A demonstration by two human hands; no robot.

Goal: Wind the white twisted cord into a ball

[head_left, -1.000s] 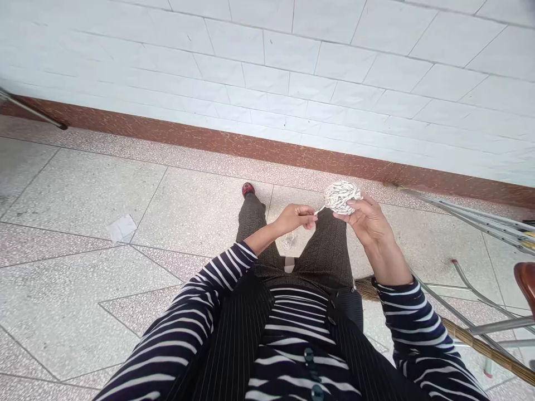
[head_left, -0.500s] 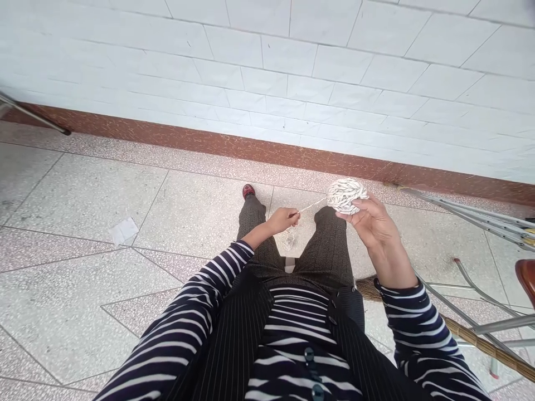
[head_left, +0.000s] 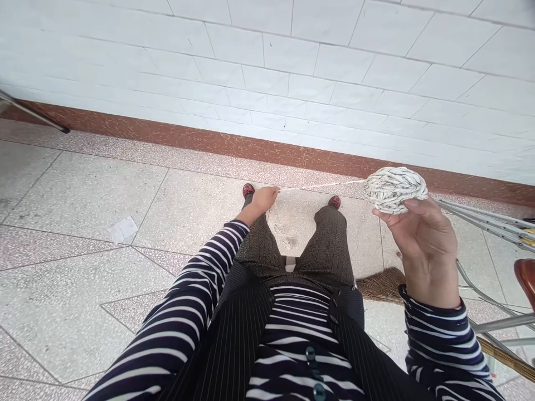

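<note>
A white ball of yarn (head_left: 395, 190) with dark flecks sits in the fingers of my right hand (head_left: 424, 236), held up at the right near the wall. From it a single strand (head_left: 321, 185) runs left, stretched nearly straight, to my left hand (head_left: 264, 199). The fingers of that hand are pinched on the strand above my left shoe. Below, a small loose heap of the same yarn (head_left: 288, 243) lies on the floor between my legs, and a thin length hangs toward it from my left hand.
A broom (head_left: 381, 284) lies on the floor at my right, beside a metal-framed chair (head_left: 501, 323). Folded metal legs (head_left: 480, 217) lean near the wall. A white paper (head_left: 123, 230) lies on the tiles at left. The tiled wall (head_left: 267, 83) stands directly ahead.
My right hand has moved right and up with the ball, which looks larger now. My left hand has gone left and slightly up, so the strand between them is much longer.
</note>
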